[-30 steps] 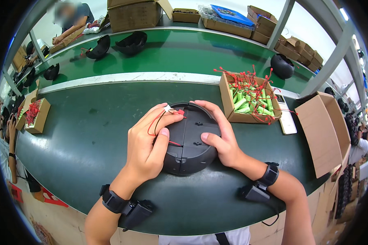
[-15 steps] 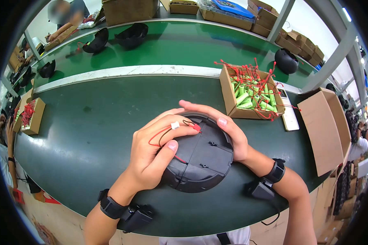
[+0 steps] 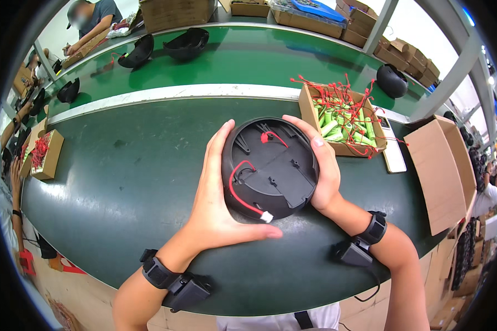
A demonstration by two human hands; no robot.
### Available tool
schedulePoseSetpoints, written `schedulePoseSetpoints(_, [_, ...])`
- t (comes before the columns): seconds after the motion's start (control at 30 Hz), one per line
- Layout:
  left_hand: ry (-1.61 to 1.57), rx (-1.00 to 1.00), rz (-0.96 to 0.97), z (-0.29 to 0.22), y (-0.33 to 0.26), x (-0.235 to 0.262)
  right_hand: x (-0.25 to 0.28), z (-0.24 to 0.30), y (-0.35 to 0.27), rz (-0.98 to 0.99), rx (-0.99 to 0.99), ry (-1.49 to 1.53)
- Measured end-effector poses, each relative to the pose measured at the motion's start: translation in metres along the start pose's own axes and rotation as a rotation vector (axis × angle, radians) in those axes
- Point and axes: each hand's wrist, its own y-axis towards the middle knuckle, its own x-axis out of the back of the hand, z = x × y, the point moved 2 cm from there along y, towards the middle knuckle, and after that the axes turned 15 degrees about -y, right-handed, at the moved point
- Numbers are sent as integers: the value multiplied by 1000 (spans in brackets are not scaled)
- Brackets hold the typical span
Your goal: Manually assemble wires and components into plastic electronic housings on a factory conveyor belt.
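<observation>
Black round housing (image 3: 281, 161), one, hollow face up, between both hands, over dark green table (image 3: 121, 220); contact with tabletop unclear. Left hand (image 3: 209, 207): fingers straight along left side, thumb spread wide below lower edge. Right hand (image 3: 327, 179): curled round right side, gripping. Inside: red connector (image 3: 264, 137) near top. Over lower rim: red wire (image 3: 233, 190) with white plug (image 3: 266, 217). Beyond, right: cardboard box (image 3: 308, 110) of green cylinders (image 3: 332, 132).
</observation>
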Motion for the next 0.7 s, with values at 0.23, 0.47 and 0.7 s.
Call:
schedulePoseSetpoints(0.23, [145, 96, 10, 0, 0, 1, -4, 4, -3, -31, 1, -43])
schedulePoseSetpoints(0.47, [204, 20, 3, -1, 8, 6, 3, 4, 3, 41, 9, -9])
schedulePoseSetpoints(0.7, [-27, 177, 140, 0, 15, 27, 15, 55, 24, 545, 253, -566])
